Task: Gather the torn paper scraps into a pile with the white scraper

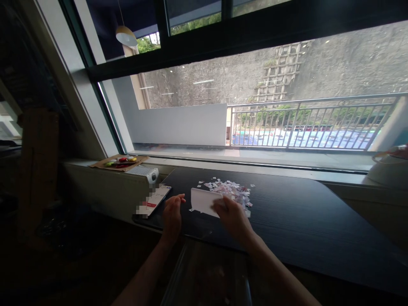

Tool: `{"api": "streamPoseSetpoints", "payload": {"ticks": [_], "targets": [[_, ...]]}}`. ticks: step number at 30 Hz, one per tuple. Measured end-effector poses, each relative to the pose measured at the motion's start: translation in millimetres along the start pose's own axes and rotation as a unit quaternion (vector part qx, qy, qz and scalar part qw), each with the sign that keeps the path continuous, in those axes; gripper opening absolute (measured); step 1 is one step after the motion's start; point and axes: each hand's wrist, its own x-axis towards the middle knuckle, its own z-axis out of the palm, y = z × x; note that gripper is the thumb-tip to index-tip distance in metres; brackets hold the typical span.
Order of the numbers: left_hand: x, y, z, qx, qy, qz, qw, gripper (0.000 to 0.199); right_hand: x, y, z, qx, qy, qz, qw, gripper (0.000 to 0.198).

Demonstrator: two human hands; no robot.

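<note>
My right hand [232,215] grips a thin white card [204,201] by its right end. The card stands on its long edge on the dark tabletop, its lower edge near a few small scraps. Just behind it spreads a pile of small pale paper pieces [231,189]. To the left of the card my left hand [173,212] is held over the table's front edge, fingers loosely bent and pointing right, nothing visible in it. Below that edge, between my forearms, is a clear plastic bin or bag [208,272]; its contents are too dark to make out.
The black table [296,221] reaches far to the right. On its left end lies a tablet or phone [156,201] with a lit screen. Beyond it, a cardboard sheet [105,161] bears several colourful items on the sill. A window with a railing [299,123] outside runs behind the table.
</note>
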Motion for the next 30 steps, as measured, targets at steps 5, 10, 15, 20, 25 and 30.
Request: {"api": "streamPoseSetpoints", "payload": {"ticks": [5, 10, 15, 20, 25, 30], "targets": [[0, -1, -1, -0.002, 0.019, -0.021, 1.000, 0.039, 6, 6, -4, -0.045, -0.029, -0.027, 0.998, 0.017], [-2, 1, 1, -0.011, 0.020, -0.031, 0.999, 0.039, -30, 26, -55, 0.017, -0.050, 0.058, 0.997, 0.020], [-2, 3, 1, -0.007, 0.013, -0.028, 1.000, 0.038, -61, 38, -81, 0.113, 0.008, 0.156, 0.981, 0.031], [0, 4, -1, 0.010, -0.002, -0.021, 1.000, 0.036, -67, 48, -76, 0.166, 0.022, 0.191, 0.967, 0.034], [1, 1, 0, 0.027, -0.023, -0.004, 0.999, 0.034, -70, 52, -73, 0.223, -0.003, 0.224, 0.949, 0.038], [2, 2, 5, 0.051, -0.074, 0.036, 0.995, 0.028, -71, 49, -67, 0.229, 0.002, 0.232, 0.945, 0.037]]}}
